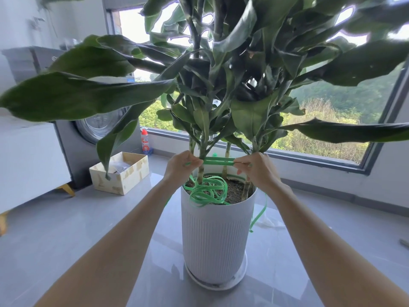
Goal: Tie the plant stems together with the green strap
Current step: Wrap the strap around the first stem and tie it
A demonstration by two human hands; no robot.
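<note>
**While both hands pull, a green strap (218, 161) runs taut across the plant stems (201, 173)**

Where the room's left side shows, a washing machine (97, 129) stands against the wall, with an open cardboard box (119, 173) on the floor (66, 229) in front of it and a red-capped bottle (145, 141) just beyond, by the window sill. Toward the middle, the left hand (180, 167) pinches the strap between curled fingers, right beside the leftmost stem. From there the strap stretches level as two parallel bands across the stems, just above the rim of the pot. Whether it fully circles them I cannot tell. Below the bands, slack strap lies in a loose coil on the soil inside the white ribbed pot (214, 235), which sits in a saucer (241, 273) on the floor. Further right, the right hand (256, 170) grips the other end of the bands, fingers curled around it, close to the rightmost stem. A free tail of strap hangs down outside the pot's right wall. Behind everything on the right, a large window (332, 129) shows green trees.
</note>
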